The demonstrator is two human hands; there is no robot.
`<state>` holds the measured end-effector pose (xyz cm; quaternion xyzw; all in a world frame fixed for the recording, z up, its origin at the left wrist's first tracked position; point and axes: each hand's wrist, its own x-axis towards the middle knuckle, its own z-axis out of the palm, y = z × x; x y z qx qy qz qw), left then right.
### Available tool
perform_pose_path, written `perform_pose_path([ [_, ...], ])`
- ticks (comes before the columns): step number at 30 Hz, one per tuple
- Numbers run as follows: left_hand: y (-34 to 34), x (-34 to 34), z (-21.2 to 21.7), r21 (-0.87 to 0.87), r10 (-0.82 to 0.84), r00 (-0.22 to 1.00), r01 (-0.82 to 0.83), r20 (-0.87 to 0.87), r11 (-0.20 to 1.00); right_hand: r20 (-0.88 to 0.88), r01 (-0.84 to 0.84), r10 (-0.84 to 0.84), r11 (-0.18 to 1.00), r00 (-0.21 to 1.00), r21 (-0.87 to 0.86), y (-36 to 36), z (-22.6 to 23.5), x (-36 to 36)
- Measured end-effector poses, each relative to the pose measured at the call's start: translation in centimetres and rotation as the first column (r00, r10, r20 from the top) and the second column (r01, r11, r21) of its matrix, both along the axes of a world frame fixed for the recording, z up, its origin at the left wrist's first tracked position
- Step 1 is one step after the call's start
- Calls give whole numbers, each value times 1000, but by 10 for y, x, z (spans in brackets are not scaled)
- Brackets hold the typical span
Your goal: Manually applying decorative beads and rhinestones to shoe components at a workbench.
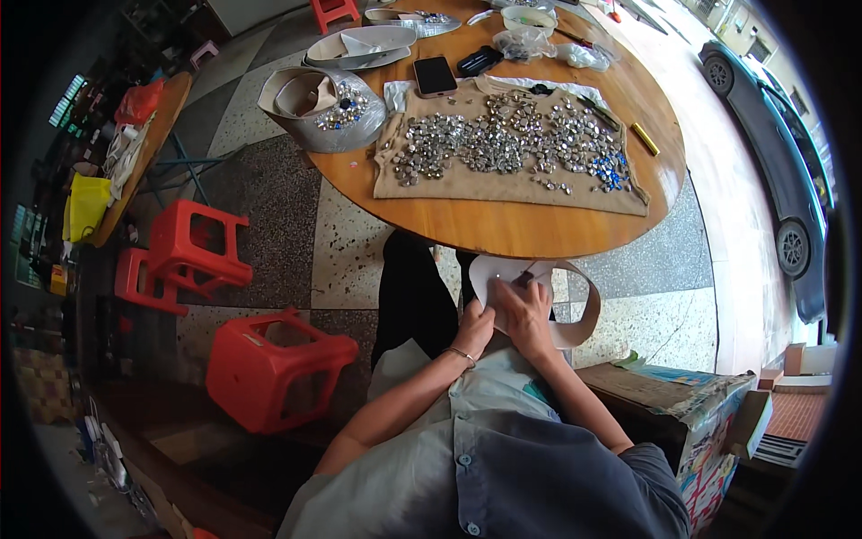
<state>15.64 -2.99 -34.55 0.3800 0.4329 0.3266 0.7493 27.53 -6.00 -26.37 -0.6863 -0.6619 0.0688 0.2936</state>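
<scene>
A pale, curved band (575, 335) bends in a loop over my lap, just below the table edge. Its near-left edge is gripped by my left hand (473, 329), thumb on top. My right hand (528, 316) presses on the band's face with fingers bent, close beside the left. Something small and dark shows by the right fingertips, too small to name. Across the table, a tan cloth (404, 186) bears many loose silver rhinestones (494, 144) and a patch of blue rhinestones (612, 171) at its right.
The round wooden table (503, 232) also holds a phone (435, 76), a yellow tube (645, 139), plastic bags (525, 43) and silver-grey curved bands (346, 135) with stones. Red stools (269, 377) are at left. A cardboard box (655, 395) stands at right; a car (772, 162) is outside.
</scene>
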Motion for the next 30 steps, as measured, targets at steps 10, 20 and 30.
perform_pose_path([
  [10, 3, 6, 19, -112, 97, 990, -86, 101, 990, -104, -34, 25, 996, 994, -88, -13, 9, -7],
  [20, 16, -12, -3, -26, 6, 999, -8, -52, 1000, 96, 5, -7, 1000, 995, 25, 48, -6, -4],
  [30, 32, -166, 112, 38, 318, 927, -317, -199, 948, -392, -679, 582, 714, 713, -174, 30, 123, 17],
])
